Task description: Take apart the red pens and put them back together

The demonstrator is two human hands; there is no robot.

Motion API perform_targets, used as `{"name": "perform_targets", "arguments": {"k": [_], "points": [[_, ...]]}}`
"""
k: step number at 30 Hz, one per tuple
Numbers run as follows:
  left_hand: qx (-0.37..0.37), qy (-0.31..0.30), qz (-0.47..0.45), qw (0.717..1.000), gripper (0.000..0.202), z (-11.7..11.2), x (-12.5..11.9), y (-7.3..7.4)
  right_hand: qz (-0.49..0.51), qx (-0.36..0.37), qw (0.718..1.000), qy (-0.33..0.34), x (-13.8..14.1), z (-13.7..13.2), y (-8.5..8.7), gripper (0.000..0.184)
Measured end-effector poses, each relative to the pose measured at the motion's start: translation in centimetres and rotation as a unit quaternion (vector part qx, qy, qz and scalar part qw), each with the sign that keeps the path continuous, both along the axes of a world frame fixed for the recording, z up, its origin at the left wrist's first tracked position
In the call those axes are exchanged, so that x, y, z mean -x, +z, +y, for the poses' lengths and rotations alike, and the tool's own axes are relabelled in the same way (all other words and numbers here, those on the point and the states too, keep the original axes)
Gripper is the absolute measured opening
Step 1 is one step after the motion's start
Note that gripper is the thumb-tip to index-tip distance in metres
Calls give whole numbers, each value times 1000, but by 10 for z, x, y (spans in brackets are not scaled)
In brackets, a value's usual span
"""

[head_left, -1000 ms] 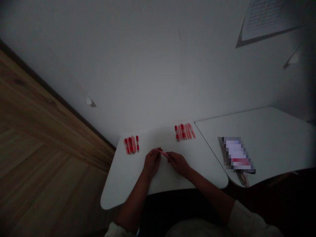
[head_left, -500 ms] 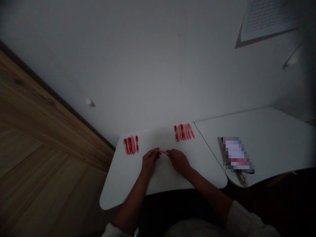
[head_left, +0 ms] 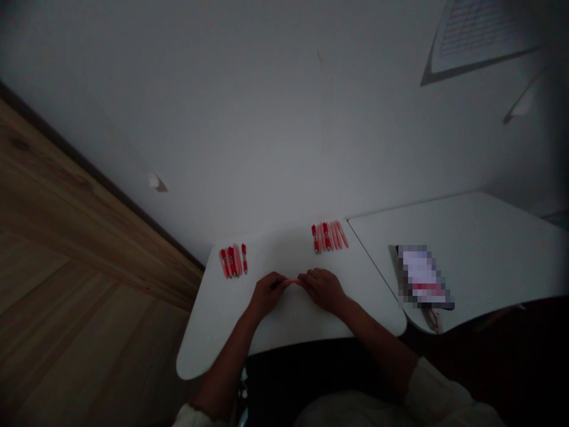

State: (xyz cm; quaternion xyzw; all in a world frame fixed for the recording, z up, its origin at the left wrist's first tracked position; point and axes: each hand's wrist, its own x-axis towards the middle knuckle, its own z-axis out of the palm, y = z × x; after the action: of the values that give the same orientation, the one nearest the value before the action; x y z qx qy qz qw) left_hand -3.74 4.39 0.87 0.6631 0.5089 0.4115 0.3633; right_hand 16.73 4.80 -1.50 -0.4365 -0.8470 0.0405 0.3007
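A pink pen (head_left: 291, 280) is held a little below the middle of the frame, almost level, just above the white counter (head_left: 213, 332). Its left end is pinched by the grip of the left hand (head_left: 265, 293) and its right end by the grip of the right hand (head_left: 323, 289). The fingers of both hands are curled closed on the ends, so only the short middle part of the pen is seen. Whether the pen touches the counter cannot be told in the dim light.

Above and to the left of the hands, the left pen row (head_left: 232, 261), red and pink, is laid side by side on the counter. The right pen row (head_left: 329, 236) is laid above and to the right of the hands, near the far edge. At the right of the frame a second counter (head_left: 489, 237) is placed just beside the first, and a blurred flat object (head_left: 423, 277) is lying on it. A wooden floor (head_left: 66, 284) is seen at the left. A sheet of paper (head_left: 480, 29) is fixed on the wall (head_left: 267, 118) in the upper right.
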Motion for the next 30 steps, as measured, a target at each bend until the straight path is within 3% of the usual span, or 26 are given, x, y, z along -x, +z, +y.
{"name": "perform_targets", "arguments": {"k": [6,11,16,22,30], "points": [[-16,-31,7,999,13,6,6,3,-29,-19,999,9,3,5,-9,30],[-33,-55,77,995,24,9,8,2,-52,-50,997,16,4,5,-7,24],[-19,-36,96,995,32,13,5,-1,-81,-77,994,5,5,3,-4,18],[-26,-50,62,997,20,11,3,0,-89,-75,993,-4,7,3,-6,16],[-15,-9,114,993,30,20,-3,-6,-74,-74,994,-26,4,5,-6,17]]}}
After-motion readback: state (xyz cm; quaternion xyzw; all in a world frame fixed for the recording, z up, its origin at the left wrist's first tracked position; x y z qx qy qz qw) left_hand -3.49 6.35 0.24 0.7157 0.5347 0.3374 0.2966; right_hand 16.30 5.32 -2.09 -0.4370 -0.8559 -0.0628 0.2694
